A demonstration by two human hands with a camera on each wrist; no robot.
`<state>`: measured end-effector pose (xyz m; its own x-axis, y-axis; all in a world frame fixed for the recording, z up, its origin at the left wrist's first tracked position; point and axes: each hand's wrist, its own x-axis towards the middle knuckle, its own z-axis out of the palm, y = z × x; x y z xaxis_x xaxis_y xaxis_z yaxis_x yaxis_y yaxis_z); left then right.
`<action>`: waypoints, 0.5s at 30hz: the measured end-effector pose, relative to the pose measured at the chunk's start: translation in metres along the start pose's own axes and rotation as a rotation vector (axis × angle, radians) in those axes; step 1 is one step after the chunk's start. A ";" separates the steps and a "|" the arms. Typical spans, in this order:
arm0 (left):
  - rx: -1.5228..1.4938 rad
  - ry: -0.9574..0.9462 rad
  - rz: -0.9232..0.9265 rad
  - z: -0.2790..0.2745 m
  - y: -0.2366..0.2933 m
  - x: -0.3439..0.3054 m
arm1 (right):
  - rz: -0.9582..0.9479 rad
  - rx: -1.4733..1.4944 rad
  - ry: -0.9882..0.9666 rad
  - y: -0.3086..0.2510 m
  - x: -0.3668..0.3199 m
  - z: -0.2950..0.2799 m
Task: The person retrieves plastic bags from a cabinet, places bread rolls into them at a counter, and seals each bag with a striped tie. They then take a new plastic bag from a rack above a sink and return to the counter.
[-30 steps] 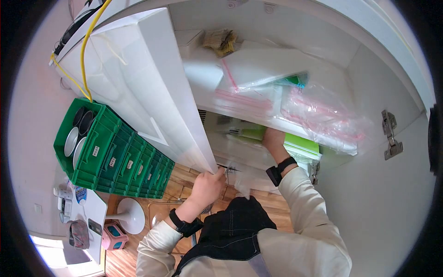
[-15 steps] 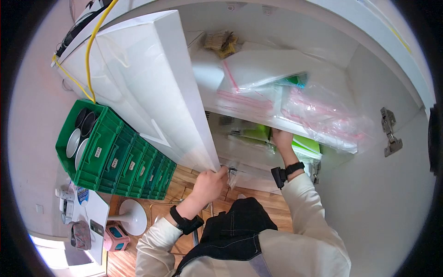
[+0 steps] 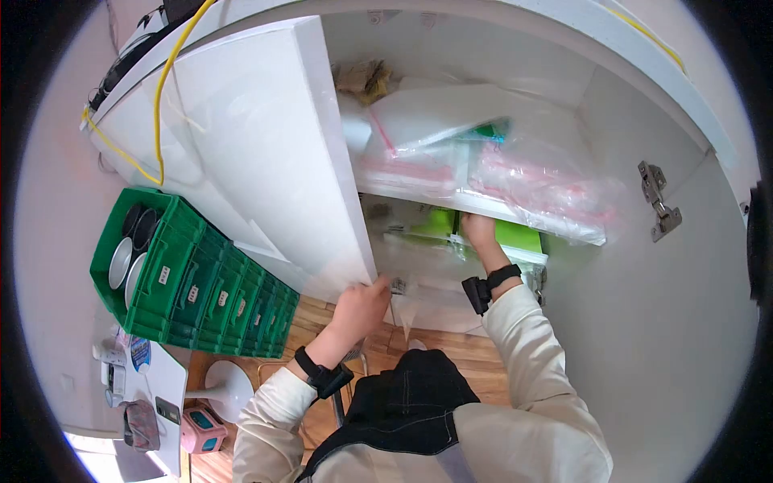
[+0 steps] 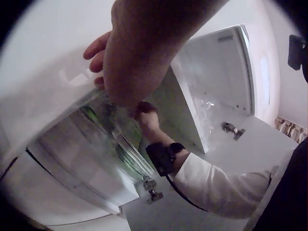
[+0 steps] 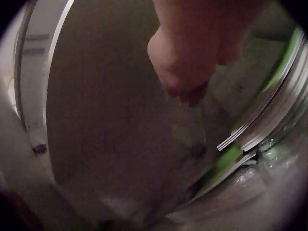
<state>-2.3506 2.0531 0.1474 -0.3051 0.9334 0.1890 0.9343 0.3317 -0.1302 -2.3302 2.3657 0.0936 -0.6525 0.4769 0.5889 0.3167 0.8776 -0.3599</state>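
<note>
At the lower edge of the white cabinet door (image 3: pixel 250 145), the left hand (image 3: pixel 361 310) grips with its fingers against the panel; some fingertips (image 4: pixel 98 60) show in the left wrist view. The right hand (image 3: pixel 481 232) reaches under the shelf (image 3: pixel 451 200) into the lower compartment, beside green sheets or folders (image 3: pixel 517 236) and clear plastic packaging. From the right wrist view, the right hand (image 5: pixel 185 57) hangs fingers down near the stack's white edges (image 5: pixel 269 113); whether it holds something is too dark to tell.
Clear bags with pink strips (image 3: pixel 539 181) lie on the shelf above the right hand. A metal hinge (image 3: pixel 659 201) sits on the right panel. Green stacked crates (image 3: pixel 201 282) stand at left, and a yellow cable (image 3: pixel 161 105) hangs over the door.
The door has swung somewhat over the cabinet opening, covering more of the shelf's left end, with the left hand still on it. The right hand has shifted a little beside the green items. The view has shifted.
</note>
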 end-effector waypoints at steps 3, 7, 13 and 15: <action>-0.102 0.048 -0.025 -0.003 0.001 0.000 | -0.040 0.022 -0.072 0.010 0.001 0.006; -0.079 0.064 -0.035 0.000 0.000 0.002 | 0.029 0.218 -0.348 0.002 0.002 -0.014; -0.045 0.069 -0.018 0.003 0.000 0.002 | 0.071 0.368 0.013 0.023 0.004 -0.028; -0.023 0.061 0.001 0.005 -0.001 0.002 | 0.152 0.113 0.164 0.083 -0.009 0.015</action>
<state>-2.3529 2.0549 0.1433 -0.2926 0.9234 0.2482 0.9390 0.3266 -0.1081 -2.3083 2.4337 0.0472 -0.4795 0.6129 0.6281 0.3175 0.7884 -0.5269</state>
